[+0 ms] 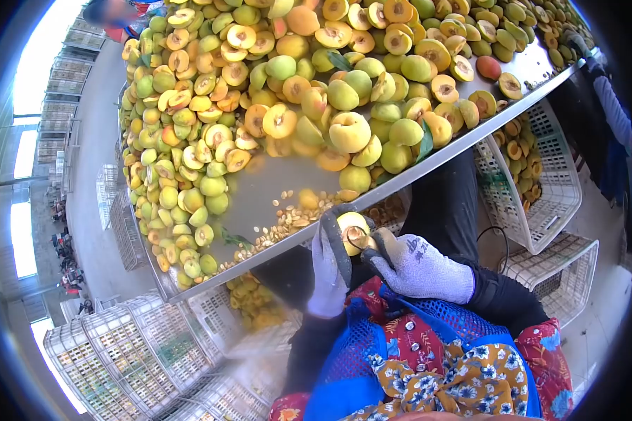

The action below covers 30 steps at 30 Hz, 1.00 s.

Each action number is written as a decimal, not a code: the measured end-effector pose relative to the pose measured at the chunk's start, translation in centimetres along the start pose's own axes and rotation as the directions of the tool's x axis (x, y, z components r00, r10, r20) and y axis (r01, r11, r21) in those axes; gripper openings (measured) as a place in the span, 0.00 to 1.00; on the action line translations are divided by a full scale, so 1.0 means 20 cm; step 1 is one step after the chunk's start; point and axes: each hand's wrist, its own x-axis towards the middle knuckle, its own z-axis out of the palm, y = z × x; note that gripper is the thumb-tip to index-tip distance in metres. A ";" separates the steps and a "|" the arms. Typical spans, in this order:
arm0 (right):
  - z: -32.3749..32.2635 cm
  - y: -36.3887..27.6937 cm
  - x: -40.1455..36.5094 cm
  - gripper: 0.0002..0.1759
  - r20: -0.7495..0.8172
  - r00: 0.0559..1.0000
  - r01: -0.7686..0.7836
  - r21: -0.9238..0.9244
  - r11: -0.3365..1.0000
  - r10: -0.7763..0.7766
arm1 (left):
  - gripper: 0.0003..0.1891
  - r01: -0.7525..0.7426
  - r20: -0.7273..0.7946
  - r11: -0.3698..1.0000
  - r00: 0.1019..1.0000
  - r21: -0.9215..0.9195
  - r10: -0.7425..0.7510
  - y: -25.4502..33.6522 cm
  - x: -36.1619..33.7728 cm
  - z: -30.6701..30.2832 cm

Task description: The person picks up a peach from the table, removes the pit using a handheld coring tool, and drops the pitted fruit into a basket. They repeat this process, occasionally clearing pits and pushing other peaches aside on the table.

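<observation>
My left hand (332, 256), in a grey-and-white work glove, is closed around a cut yellow-green peach (353, 229), its brown-tinged cut face turned up. At its side my right hand (418, 266), gloved the same way, pinches a small curved pitting tool (359, 242) whose thin loop lies against the peach's cut face. The tool's handle is hidden in the fingers. Both hands are just off the near edge of a metal table (281, 175). Loose pits (288, 217) lie along that edge, close to my left hand.
Peach halves and whole peaches (295, 91) are heaped over the table. A plastic crate (534, 182) of halves stands below at right, with another crate (558, 274) beside it. Stacked crates (133, 351) fill the lower left. A co-worker's gloved hand (577, 43) is at far right.
</observation>
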 end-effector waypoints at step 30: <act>0.05 0.19 -0.03 0.24 0.597 0.636 -0.686 0.147 -0.712 -0.489 | 0.26 0.030 0.160 0.964 0.987 -0.263 0.013 -0.06 0.00 0.06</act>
